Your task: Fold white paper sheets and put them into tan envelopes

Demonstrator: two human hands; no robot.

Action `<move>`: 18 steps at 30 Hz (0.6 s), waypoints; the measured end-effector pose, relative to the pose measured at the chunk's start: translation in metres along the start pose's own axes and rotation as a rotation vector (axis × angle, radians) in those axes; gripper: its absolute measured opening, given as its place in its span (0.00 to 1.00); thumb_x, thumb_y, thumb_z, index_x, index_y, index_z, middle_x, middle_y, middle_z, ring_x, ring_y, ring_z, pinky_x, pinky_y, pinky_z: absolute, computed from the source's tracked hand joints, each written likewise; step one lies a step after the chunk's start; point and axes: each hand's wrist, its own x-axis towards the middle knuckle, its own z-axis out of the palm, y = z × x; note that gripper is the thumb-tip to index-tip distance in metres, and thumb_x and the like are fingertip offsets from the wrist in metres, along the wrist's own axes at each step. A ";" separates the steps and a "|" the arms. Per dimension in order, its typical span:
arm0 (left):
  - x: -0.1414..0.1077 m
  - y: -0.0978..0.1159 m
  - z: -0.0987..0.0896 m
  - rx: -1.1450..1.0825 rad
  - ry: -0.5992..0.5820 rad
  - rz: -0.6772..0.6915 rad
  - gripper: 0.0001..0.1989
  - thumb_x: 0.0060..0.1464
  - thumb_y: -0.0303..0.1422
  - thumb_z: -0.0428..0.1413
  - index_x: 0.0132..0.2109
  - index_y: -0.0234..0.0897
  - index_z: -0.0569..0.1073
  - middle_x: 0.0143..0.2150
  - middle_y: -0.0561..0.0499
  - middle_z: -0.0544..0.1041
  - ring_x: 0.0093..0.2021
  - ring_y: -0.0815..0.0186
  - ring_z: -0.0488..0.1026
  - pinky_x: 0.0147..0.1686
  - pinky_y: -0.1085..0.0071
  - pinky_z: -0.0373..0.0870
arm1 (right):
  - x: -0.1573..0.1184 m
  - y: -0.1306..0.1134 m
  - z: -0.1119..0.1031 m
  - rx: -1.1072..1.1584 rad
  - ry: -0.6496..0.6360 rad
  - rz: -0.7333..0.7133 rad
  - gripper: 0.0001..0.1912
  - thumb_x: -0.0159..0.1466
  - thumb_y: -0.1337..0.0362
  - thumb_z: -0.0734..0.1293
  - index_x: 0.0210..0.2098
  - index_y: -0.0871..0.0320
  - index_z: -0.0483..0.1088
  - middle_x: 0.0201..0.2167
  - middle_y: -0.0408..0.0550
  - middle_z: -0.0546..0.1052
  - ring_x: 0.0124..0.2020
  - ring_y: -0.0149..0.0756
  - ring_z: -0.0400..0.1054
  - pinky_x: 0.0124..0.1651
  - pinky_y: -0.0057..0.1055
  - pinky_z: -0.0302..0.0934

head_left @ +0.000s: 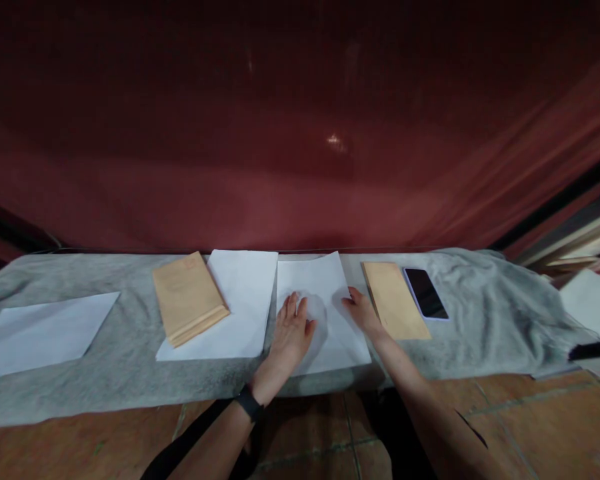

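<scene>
A white sheet of paper (320, 353) lies in front of me on a grey cloth. My left hand (293, 327) rests on its left half, fingers stretched out, palm down. At the sheet's right edge is my right hand (363, 312), its thumb and fingers bent and closed on the paper's border. Just right of that hand lies a brown paper envelope (397, 303). Left of the sheet, a stack of brown envelopes (187, 297) sits tilted on top of white paper (247, 300).
A phone (427, 293) in a light purple case lies beside the right envelope. Another white sheet (45, 330) is at the far left of the grey cloth (130, 373). A dark red panel (280, 167) rises behind the surface. Brown floor tiles (540, 420) show below.
</scene>
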 end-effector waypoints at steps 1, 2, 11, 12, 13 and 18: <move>-0.002 -0.001 0.005 0.041 -0.024 0.005 0.28 0.63 0.35 0.55 0.67 0.30 0.64 0.72 0.33 0.61 0.72 0.47 0.59 0.67 0.51 0.63 | 0.000 0.001 0.000 -0.021 0.020 0.001 0.16 0.59 0.67 0.61 0.44 0.56 0.75 0.35 0.48 0.82 0.38 0.41 0.76 0.42 0.34 0.70; -0.004 -0.001 0.010 0.077 -0.046 0.015 0.30 0.63 0.37 0.55 0.69 0.31 0.62 0.74 0.34 0.58 0.73 0.46 0.56 0.67 0.49 0.61 | -0.001 0.001 0.000 -0.037 0.037 0.003 0.18 0.59 0.67 0.61 0.47 0.56 0.74 0.38 0.49 0.82 0.40 0.42 0.76 0.44 0.36 0.71; -0.003 0.009 0.021 0.175 -0.108 0.080 0.29 0.70 0.40 0.44 0.72 0.32 0.59 0.75 0.39 0.57 0.75 0.50 0.51 0.72 0.45 0.49 | -0.014 -0.002 0.011 -0.175 0.196 -0.103 0.27 0.65 0.67 0.59 0.63 0.61 0.64 0.50 0.60 0.80 0.47 0.47 0.77 0.50 0.43 0.72; -0.003 0.008 0.020 0.178 -0.107 0.083 0.29 0.70 0.40 0.44 0.72 0.32 0.60 0.75 0.39 0.57 0.75 0.50 0.52 0.72 0.45 0.49 | -0.014 -0.001 0.011 -0.179 0.202 -0.096 0.27 0.65 0.66 0.59 0.63 0.61 0.64 0.50 0.60 0.80 0.46 0.47 0.77 0.50 0.43 0.72; -0.002 0.008 0.019 0.179 -0.106 0.083 0.29 0.70 0.40 0.43 0.72 0.32 0.60 0.75 0.39 0.57 0.75 0.50 0.52 0.72 0.45 0.49 | -0.014 -0.002 0.010 -0.187 0.202 -0.088 0.27 0.65 0.66 0.59 0.63 0.61 0.64 0.49 0.60 0.80 0.46 0.47 0.77 0.49 0.43 0.72; -0.001 0.005 0.017 0.168 -0.089 0.119 0.28 0.70 0.39 0.42 0.71 0.33 0.61 0.75 0.40 0.57 0.75 0.51 0.52 0.72 0.45 0.51 | -0.018 -0.011 -0.002 -0.331 0.220 -0.141 0.27 0.67 0.66 0.59 0.64 0.64 0.64 0.52 0.64 0.77 0.52 0.51 0.74 0.56 0.50 0.69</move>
